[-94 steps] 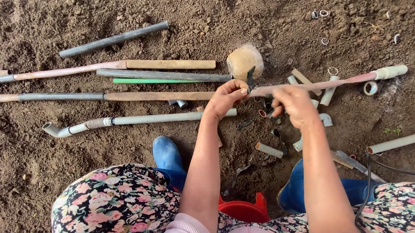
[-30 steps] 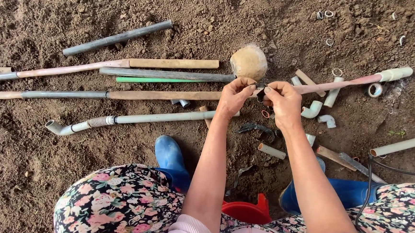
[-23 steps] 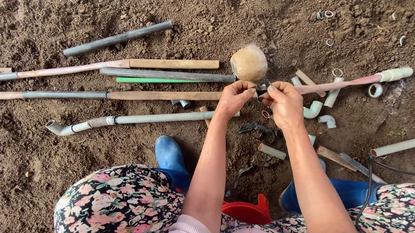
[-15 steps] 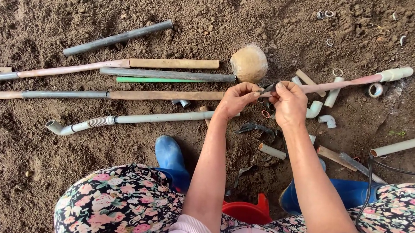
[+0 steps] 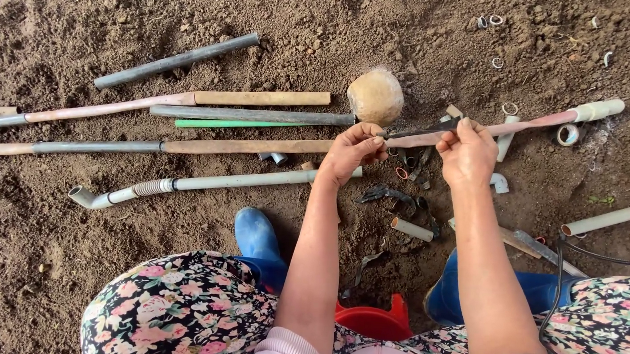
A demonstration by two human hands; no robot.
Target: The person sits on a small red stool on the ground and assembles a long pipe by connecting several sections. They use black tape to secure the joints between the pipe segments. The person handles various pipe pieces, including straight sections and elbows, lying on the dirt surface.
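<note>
A thin dark strip (image 5: 418, 130), like rubber, is stretched between my two hands above the soil. My left hand (image 5: 353, 152) pinches its left end and my right hand (image 5: 468, 150) pinches its right end. Behind the strip lies a long pinkish pipe (image 5: 529, 124) with a pale fitting on its far end. A round tan ball (image 5: 375, 95) rests on the ground just beyond my left hand. More dark strip scraps (image 5: 387, 196) and short pipe offcuts (image 5: 412, 229) lie under my hands.
Several long pipes (image 5: 253, 114) lie side by side on the soil at left, one with a corrugated elbow end (image 5: 102, 196). Small rings (image 5: 489, 21) and a tape roll (image 5: 567, 134) are scattered at right. Blue boots (image 5: 257, 238) and a red container (image 5: 375, 321) sit below.
My hands have drawn apart a little, pulling the dark strip out straight between them. The ground items have not moved.
</note>
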